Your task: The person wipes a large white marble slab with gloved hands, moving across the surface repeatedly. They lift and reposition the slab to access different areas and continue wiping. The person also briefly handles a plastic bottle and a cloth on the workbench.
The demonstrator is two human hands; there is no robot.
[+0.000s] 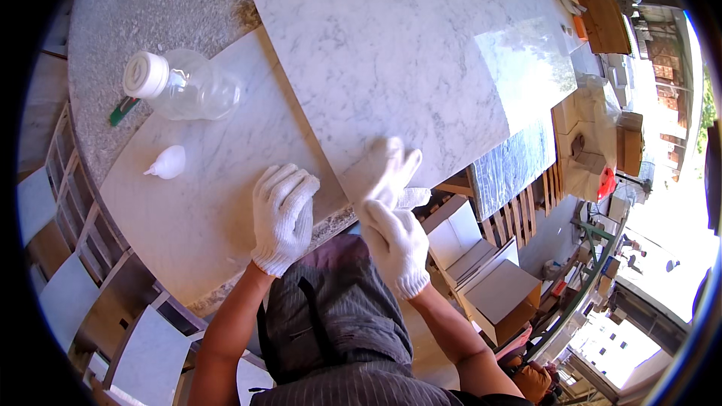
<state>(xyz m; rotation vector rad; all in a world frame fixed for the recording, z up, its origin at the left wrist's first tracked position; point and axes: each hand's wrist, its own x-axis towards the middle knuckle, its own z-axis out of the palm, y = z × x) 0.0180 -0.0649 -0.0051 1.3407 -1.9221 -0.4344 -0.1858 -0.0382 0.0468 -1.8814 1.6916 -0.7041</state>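
Both my hands wear white knitted gloves. My right hand point(395, 244) grips a crumpled white cloth point(383, 173), blurred by motion, over the near corner of the upper marble slab point(391, 60). This pale, grey-veined slab lies partly over a second marble slab point(203, 218). On that lower slab, beside the upper one's edge, my left hand point(286, 214) lies with fingers extended and holds nothing. Farther left, a small white nozzle bottle point(170, 162) rests on its side on the lower slab. Behind it lies a clear plastic bottle point(199, 86) with a white lid.
A green-handled item point(122, 110) sits by the bottle's lid on the rough stone worktop point(180, 7). An open cardboard box point(492, 286) and a blue-grey slab point(515, 165) on wooden slats are at right. White panels point(147, 353) stand in racks at lower left.
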